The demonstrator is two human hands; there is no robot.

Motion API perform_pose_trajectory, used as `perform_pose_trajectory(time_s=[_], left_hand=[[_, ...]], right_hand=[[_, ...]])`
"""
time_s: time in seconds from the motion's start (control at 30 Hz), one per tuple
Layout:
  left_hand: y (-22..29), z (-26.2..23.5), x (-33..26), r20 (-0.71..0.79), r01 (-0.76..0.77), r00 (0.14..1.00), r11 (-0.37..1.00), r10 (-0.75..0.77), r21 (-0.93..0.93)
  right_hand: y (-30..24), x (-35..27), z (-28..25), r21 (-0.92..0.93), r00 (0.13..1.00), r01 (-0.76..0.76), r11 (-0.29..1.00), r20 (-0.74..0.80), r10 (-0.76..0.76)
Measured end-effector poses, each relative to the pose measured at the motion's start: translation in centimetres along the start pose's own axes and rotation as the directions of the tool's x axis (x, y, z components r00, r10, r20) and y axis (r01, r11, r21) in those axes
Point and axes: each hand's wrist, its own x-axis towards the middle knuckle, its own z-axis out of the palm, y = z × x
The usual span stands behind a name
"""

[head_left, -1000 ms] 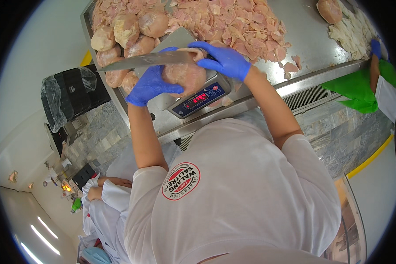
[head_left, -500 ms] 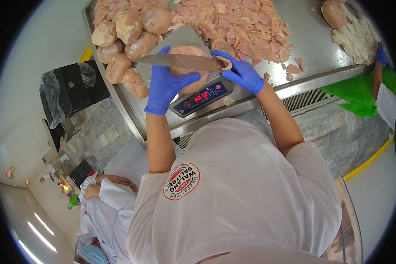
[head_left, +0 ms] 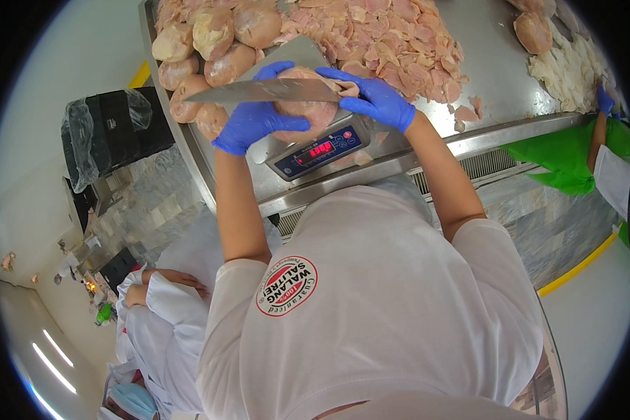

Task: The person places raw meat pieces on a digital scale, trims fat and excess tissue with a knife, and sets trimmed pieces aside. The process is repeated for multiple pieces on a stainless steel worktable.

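My left hand (head_left: pixel 253 124), in a blue glove, grips a rounded piece of raw poultry (head_left: pixel 308 113) that rests on the steel platform of a digital scale (head_left: pixel 313 151). My right hand (head_left: pixel 374 100), also in a blue glove, holds a long knife (head_left: pixel 259 91). The blade lies almost level across the top of the piece, its tip pointing left. A thin flap of meat (head_left: pixel 348 88) sits at the right hand's fingertips. The knife's handle is hidden inside the glove.
The scale stands at the near edge of a steel table (head_left: pixel 497 91). Behind it lie sliced meat (head_left: pixel 399 42) and whole pieces (head_left: pixel 210 42). A co-worker's gloved hand (head_left: pixel 602 99) touches white strips (head_left: pixel 567 63) at right. A black bin (head_left: pixel 112 133) stands left; another person (head_left: pixel 161 287) is lower left.
The knife has gone from tilted to nearly level over the piece. My left hand has shifted right and closed around the piece; my right hand has moved slightly right.
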Motion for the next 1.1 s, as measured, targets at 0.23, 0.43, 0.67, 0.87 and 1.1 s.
perform_pose_trajectory(time_s=[0.23,0.43,0.67,0.87,1.1], left_hand=[[-1.7,-0.6,-0.1,-0.059,-0.029,0.998,0.997,0.024,-0.077],[-5.5,-4.2,-5.8,-0.466,-0.082,0.876,0.914,-0.124,-0.397],[-4.5,-5.2,-8.3,-0.492,-0.068,0.864,0.942,-0.110,-0.329],[-3.0,-5.9,-8.4,-0.491,-0.095,0.866,0.935,-0.091,-0.342],[-2.1,-2.7,-8.0,-0.394,0.068,0.880,0.891,-0.266,-0.449]], right_hand=[[1.2,4.4,0.0,-0.054,0.984,-0.087,0.995,-0.163,0.077],[3.4,-1.2,-4.4,-0.216,0.747,-0.613,0.760,-0.470,0.469],[5.3,-2.9,-3.7,-0.318,0.740,-0.561,0.764,-0.606,0.292],[4.6,-3.7,-5.0,-0.360,0.676,-0.652,0.667,-0.674,0.297],[6.4,-4.0,-5.6,-0.598,0.717,-0.620,0.508,-0.695,0.056]])
